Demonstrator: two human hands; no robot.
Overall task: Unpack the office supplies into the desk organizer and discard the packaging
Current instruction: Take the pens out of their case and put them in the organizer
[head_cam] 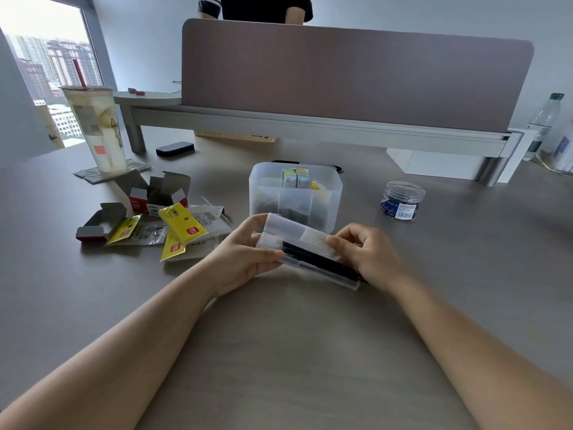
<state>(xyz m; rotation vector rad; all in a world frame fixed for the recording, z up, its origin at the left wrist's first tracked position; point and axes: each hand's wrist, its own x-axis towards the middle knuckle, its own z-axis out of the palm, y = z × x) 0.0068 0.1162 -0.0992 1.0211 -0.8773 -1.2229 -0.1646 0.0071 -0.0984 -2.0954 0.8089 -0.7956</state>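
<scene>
A long translucent plastic case of black pens (310, 254) is held just above the desk, in front of the frosted desk organizer (266, 193). My left hand (245, 254) grips its left end, where the flap stands open. My right hand (369, 254) pinches its right part from above. Small pastel boxes (294, 178) and dark items sit in the organizer's compartments. A heap of empty packaging (173, 225) lies to the left: yellow and clear bags, torn red and grey cartons. A round clear jar of binder clips (401, 200) stands to the right.
A tall drink cup with a red straw (96, 128) stands on a coaster at the back left, with a black eraser (175, 148) near it. A grey partition (356, 76) on a raised shelf spans the back; a person stands behind it. A water bottle (542, 125) is far right.
</scene>
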